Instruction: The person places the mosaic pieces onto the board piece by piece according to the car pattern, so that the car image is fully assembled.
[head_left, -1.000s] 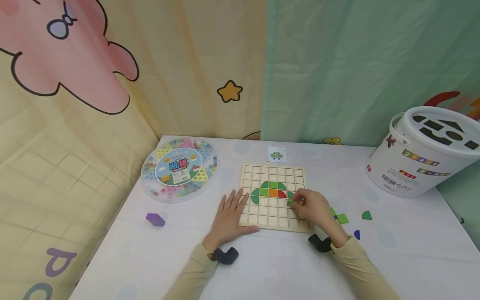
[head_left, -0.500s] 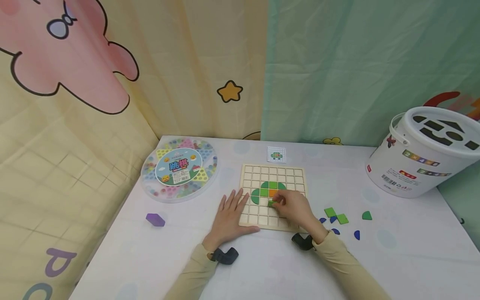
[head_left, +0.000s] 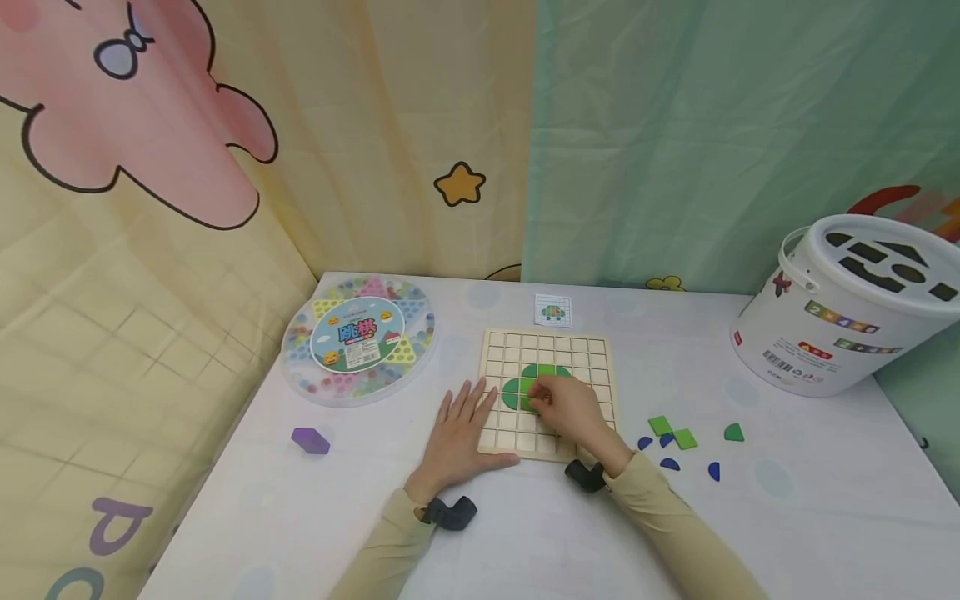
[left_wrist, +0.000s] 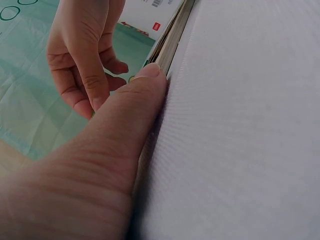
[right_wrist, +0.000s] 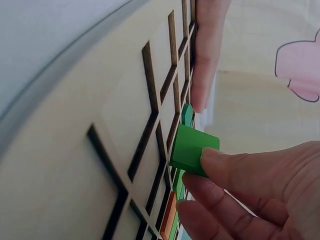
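Observation:
A wooden grid board (head_left: pixel 536 443) lies on the table, partly filled with light green and dark green tiles. My left hand (head_left: pixel 459 429) rests with spread fingers on its left side, the thumb along the near edge. Over the middle of the grid, my right hand (head_left: pixel 573 410) pinches a green square tile (right_wrist: pixel 192 149) between thumb and fingertips. That tile is tilted against the board beside a rounded dark green tile (right_wrist: pixel 187 115) in the right wrist view. An orange tile (right_wrist: pixel 169 216) shows there too; in the head view the right hand hides it.
Behind the board lies a small pattern card (head_left: pixel 552 311). Loose green squares (head_left: pixel 685 438), blue pieces (head_left: pixel 670 464) and a dark green piece (head_left: pixel 733 431) lie right. A white bucket (head_left: pixel 810 333) stands farther right; a round game box (head_left: pixel 358 342) and purple block (head_left: pixel 311 440) are left.
My right hand has moved left across the board with the green square tile, from the right side to the middle. The left hand has stayed put.

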